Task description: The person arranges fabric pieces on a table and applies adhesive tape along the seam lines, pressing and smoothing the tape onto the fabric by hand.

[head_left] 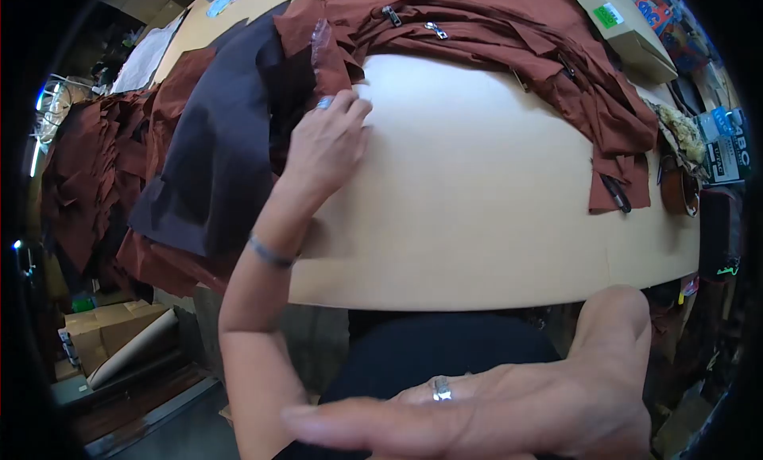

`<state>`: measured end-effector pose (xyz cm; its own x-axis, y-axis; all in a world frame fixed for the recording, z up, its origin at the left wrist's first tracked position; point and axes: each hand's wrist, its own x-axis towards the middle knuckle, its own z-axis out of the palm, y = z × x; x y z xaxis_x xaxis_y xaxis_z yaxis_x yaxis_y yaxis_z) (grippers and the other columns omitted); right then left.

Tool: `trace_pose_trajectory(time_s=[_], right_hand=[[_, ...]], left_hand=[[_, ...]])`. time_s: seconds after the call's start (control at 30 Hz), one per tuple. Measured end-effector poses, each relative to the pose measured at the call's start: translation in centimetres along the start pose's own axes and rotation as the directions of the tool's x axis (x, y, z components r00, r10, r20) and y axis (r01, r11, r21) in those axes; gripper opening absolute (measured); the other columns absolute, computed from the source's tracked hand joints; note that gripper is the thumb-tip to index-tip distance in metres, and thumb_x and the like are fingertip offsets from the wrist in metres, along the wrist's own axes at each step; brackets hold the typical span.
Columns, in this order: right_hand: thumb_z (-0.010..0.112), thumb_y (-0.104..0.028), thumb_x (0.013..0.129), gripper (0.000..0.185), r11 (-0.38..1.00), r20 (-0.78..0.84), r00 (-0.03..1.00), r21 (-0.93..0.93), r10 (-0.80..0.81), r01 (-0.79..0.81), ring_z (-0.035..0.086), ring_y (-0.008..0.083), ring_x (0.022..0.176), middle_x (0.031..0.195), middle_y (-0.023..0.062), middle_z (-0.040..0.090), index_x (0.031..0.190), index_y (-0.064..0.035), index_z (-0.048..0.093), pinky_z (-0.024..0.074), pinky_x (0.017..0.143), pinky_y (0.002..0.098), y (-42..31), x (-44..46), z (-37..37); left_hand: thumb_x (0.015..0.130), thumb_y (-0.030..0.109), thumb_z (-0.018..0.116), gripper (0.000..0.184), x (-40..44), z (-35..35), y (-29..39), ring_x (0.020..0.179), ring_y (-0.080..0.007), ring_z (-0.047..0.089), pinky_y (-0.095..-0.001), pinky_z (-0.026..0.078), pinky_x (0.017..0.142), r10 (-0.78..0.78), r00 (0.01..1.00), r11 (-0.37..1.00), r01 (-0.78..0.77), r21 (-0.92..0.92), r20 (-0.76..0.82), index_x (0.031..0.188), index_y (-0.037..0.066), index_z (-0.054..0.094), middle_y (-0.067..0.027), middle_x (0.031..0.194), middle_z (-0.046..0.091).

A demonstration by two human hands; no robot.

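Observation:
My left hand (pixel 327 146) reaches over the table with its fingers closed on the edge of a rust-brown cloth (pixel 330 74). A shiny clear strip lies along that cloth. Beside the hand, a dark navy cloth (pixel 214 134) drapes over more rust-brown pieces. My right hand (pixel 509 408) is raised close to the camera, above my lap and away from the table. Its thumb stretches to the left, and a ring shows on one finger. Nothing is visible in it, though its other fingers are partly hidden.
Rust-brown fabric with metal zip pulls (pixel 435 31) curves across the table's far side (pixel 477 182). A black-handled tool (pixel 616 194) rests on its right end. A cardboard box (pixel 636 34) stands behind, a brown roll (pixel 678 187) at right. Stacked cloth pieces (pixel 99 178) hang at left.

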<state>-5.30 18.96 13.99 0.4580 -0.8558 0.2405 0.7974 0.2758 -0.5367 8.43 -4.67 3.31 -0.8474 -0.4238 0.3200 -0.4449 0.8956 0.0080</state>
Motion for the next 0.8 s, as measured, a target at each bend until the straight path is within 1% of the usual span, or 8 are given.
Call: trace_pose_trajectory(time_s=[0.13,0.37,0.47,0.5,0.53,0.6,0.67,0.8], right_hand=[[0.07,-0.043,0.074,0.103,0.995,-0.089,0.993,-0.068,0.072,-0.078,0.049,0.028,0.113,0.126,0.0235,0.045,0.139,0.0096,0.011,0.034,0.099,0.0362,0.0,1.8,-1.0],[0.069,-0.04,0.074,0.098,0.997,0.017,0.997,0.017,0.079,-0.079,0.049,0.0286,0.114,0.121,0.0234,0.05,0.14,0.0079,0.014,0.0314,0.101,0.0375,0.8,0.9,-0.2],[0.069,-0.038,0.074,0.096,0.979,-0.132,0.991,-0.204,0.002,-0.03,0.048,0.0288,0.115,0.119,0.0234,0.052,0.14,0.0072,0.016,0.0303,0.102,0.038,-0.5,0.5,-1.1],[0.069,-0.038,0.074,0.095,0.922,-0.207,0.975,-0.388,-0.082,-0.005,0.048,0.0289,0.115,0.119,0.0234,0.053,0.14,0.007,0.017,0.0299,0.102,0.0382,-1.0,0.8,-2.2],[0.069,-0.037,0.074,0.095,0.771,-0.246,0.946,-0.636,-0.212,0.008,0.048,0.029,0.115,0.118,0.0233,0.053,0.14,0.0068,0.017,0.0295,0.102,0.0384,-1.4,1.3,-3.8],[0.067,-0.019,0.074,0.085,0.182,-0.111,0.873,-0.983,-0.475,-0.027,0.05,0.0249,0.107,0.12,0.0175,0.052,0.141,0.0009,0.02,0.0356,0.098,0.0359,-2.1,2.8,-9.0],[0.07,-0.017,0.072,0.087,-0.145,0.002,0.812,-0.984,-0.584,-0.101,0.047,0.0271,0.114,0.132,0.0152,0.045,0.142,-0.0002,0.02,0.0347,0.1,0.0374,-1.9,4.6,-12.3],[0.08,-0.031,0.061,0.104,-0.525,0.276,0.722,-0.84,-0.634,-0.139,0.036,0.0322,0.128,0.143,0.0151,0.031,0.143,-0.0068,0.02,0.0272,0.105,0.0453,-0.5,9.7,-14.1]], left_hand=[[0.09,0.026,0.048,0.024,1.7,3.2,-1.0,0.082,-0.0323,0.06,-0.042,0.052,0.07,-0.334,0.934,0.942,0.326,0.076,0.124,0.096,0.003,0.047,-0.0159,0.1,0.048],[0.086,0.01,0.05,0.012,0.6,4.5,-4.5,0.083,-0.036,0.06,-0.042,0.049,0.072,-0.228,0.973,0.971,0.23,0.071,-0.036,0.097,0.004,0.052,-0.0169,0.094,0.058],[0.086,0.007,0.053,0.015,-0.1,2.3,-3.5,0.076,-0.0296,0.061,-0.0355,0.049,0.069,-0.35,0.929,0.862,0.27,-0.428,-0.118,0.1,0.004,0.057,-0.0155,0.088,0.061],[0.088,0.007,0.054,0.014,-0.5,0.3,-2.3,0.071,-0.0177,0.058,-0.0283,0.047,0.067,-0.513,0.853,0.678,0.337,-0.654,-0.093,0.1,0.004,0.059,-0.0097,0.082,0.062],[0.091,0.008,0.051,0.012,-1.0,-1.3,-1.8,0.073,-0.0088,0.053,-0.0222,0.045,0.066,-0.596,0.797,0.574,0.339,-0.745,-0.096,0.1,0.003,0.058,-0.0035,0.084,0.06],[0.094,0.007,0.047,0.014,-1.6,-3.4,-1.3,0.078,-0.0065,0.053,-0.0182,0.043,0.073,-0.635,0.767,0.201,0.045,-0.978,-0.095,0.103,-0.002,0.052,-0.0035,0.091,0.058],[0.094,0.006,0.046,0.014,-3.0,-5.0,-1.3,0.082,-0.0076,0.055,-0.0187,0.043,0.077,-0.558,0.827,0.093,-0.022,-0.995,-0.071,0.104,-0.003,0.051,-0.0045,0.092,0.058],[0.093,0.003,0.048,0.01,-2.8,-5.7,1.0,0.082,-0.0059,0.052,-0.0181,0.042,0.075,-0.526,0.831,0.413,0.064,-0.908,-0.181,0.1,-0.001,0.054,-0.0025,0.09,0.057]])
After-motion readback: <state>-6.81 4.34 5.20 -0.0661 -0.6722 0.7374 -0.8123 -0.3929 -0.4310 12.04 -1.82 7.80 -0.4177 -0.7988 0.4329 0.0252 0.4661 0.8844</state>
